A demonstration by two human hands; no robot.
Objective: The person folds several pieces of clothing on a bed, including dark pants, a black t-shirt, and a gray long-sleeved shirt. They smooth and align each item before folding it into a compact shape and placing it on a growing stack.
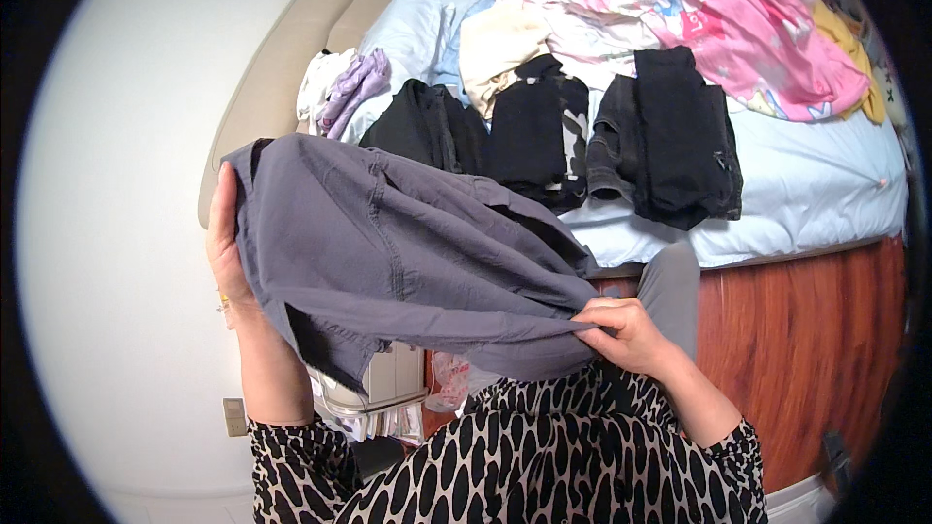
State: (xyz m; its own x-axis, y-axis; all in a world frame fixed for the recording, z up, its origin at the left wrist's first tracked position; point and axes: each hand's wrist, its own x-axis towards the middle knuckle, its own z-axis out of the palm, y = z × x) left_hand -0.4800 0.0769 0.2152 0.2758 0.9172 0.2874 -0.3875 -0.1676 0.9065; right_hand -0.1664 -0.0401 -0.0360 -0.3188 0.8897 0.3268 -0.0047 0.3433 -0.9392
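A dark grey cloth garment (437,240) hangs stretched between my two hands, close before my body. My left hand (227,247) is at its far left end, the thumb along the outside edge and the other fingers hidden behind or inside the cloth. My right hand (619,331) pinches the gathered right end between thumb and fingers. Beyond the garment, on the bed, lie a dark folded garment (429,124), a folded black garment with a camouflage-patterned part (531,131), and folded black clothing (677,138) on dark denim (611,138).
The bed (815,182) has a light blue sheet and a beige padded headboard (291,65). A pink printed cloth (757,36), a cream cloth (499,44) and a purple cloth (353,91) lie on it. A white wall is at left; a small cabinet (397,378) stands below the garment.
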